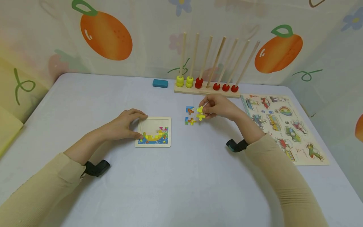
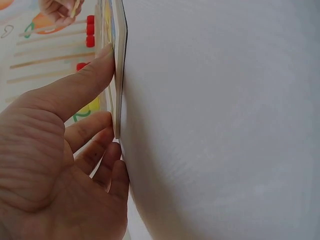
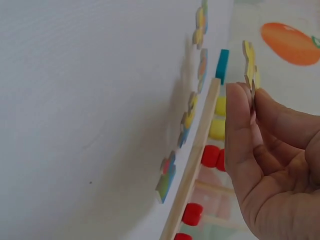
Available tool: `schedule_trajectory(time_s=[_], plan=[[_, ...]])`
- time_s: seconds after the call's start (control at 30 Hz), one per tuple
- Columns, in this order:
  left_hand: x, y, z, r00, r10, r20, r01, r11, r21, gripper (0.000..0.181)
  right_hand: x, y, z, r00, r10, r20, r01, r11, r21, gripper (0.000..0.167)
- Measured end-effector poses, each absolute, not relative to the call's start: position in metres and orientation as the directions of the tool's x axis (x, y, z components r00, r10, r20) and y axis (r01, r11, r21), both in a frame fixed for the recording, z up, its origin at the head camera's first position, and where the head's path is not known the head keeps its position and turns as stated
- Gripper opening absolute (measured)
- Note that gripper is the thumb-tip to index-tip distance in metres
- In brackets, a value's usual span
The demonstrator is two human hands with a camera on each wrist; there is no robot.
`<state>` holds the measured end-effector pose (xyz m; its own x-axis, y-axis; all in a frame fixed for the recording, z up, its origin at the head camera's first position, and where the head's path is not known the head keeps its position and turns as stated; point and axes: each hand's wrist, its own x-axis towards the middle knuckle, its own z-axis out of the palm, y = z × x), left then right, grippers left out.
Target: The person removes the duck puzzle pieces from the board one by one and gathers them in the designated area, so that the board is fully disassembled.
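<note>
My left hand (image 1: 122, 124) holds a small square jigsaw tray (image 1: 153, 124) by its left side, thumb on the near left part and fingers at the far left corner. Coloured pieces fill the tray's near part, and its far part shows bare. In my right hand (image 1: 219, 107), thumb and fingers pinch a yellow jigsaw piece (image 3: 249, 65), raised above the table in the right wrist view. Loose on the table beside that hand lie several pieces, among them a blue-and-brown piece (image 1: 189, 109) and a blue-and-orange piece (image 1: 190, 121). The right hand hides some from the head view.
Behind the pieces stands a wooden peg rack (image 1: 207, 91) with yellow and red beads. A teal block (image 1: 160, 83) lies left of it. On the right, a picture puzzle board (image 1: 279, 126) lies partly under the right forearm. Patterned cloth hangs behind the white table (image 1: 170, 186).
</note>
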<state>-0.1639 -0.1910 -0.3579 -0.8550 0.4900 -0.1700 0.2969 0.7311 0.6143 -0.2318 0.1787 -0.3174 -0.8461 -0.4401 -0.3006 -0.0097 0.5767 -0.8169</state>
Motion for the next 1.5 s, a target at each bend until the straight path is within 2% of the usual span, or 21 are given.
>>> schedule_trajectory(time_s=[0.37, 0.67, 1.03, 1.5], plan=[[-0.163, -0.190, -0.358, -0.855, 0.492, -0.167, 0.299, 0.728, 0.617, 0.070, -0.228, 0.184, -0.324, -0.805, -0.450, -0.385, -0.007, 0.657, -0.754, 0.024], [-0.163, -0.189, -0.356, -0.856, 0.486, -0.174, 0.287, 0.729, 0.622, 0.070, -0.229, 0.184, -0.332, -0.824, -0.413, -0.388, -0.009, 0.695, -0.719, 0.021], [-0.162, -0.190, -0.355, -0.858, 0.482, -0.178, 0.287, 0.736, 0.613, 0.070, -0.229, 0.179, -0.332, -0.842, -0.383, -0.379, -0.070, 0.775, -0.628, 0.021], [-0.162, -0.189, -0.356, -0.861, 0.475, -0.182, 0.281, 0.742, 0.608, 0.069, -0.228, 0.177, -0.332, -0.848, -0.374, -0.374, -0.078, 0.788, -0.611, 0.022]])
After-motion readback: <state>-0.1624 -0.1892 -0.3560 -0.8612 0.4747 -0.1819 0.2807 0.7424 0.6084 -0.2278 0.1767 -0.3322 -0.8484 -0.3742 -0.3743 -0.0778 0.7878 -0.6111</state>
